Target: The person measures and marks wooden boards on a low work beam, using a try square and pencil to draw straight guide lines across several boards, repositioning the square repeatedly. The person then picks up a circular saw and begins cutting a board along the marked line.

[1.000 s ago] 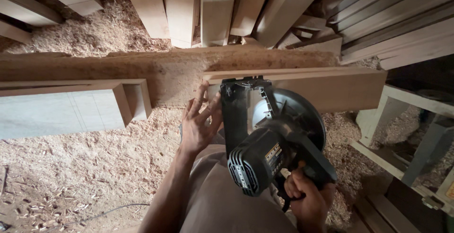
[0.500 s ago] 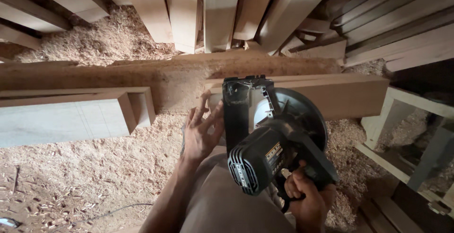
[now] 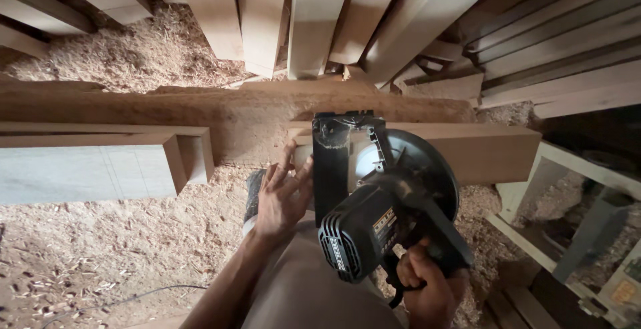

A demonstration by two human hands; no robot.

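My right hand (image 3: 427,287) grips the rear handle of a black circular saw (image 3: 384,202), whose base plate rests against the left end of a brown wooden beam (image 3: 481,148) lying crosswise. My left hand (image 3: 280,195) has its fingers spread, fingertips touching the beam's cut end just left of the saw. A separate pale wooden block (image 3: 93,165) lies to the left, apart from the beam by a gap of sawdust.
Thick sawdust (image 3: 120,249) covers the floor, with a thin cable (image 3: 133,295) across it. Several planks (image 3: 314,15) lean upright at the back. A long rough timber (image 3: 200,105) lies behind. White-framed machinery (image 3: 574,229) stands at the right.
The view has shifted slightly; the beam and pale block sit a little lower in the frame. My left hand has opened wider against the beam's end. The saw stays in the same grip.
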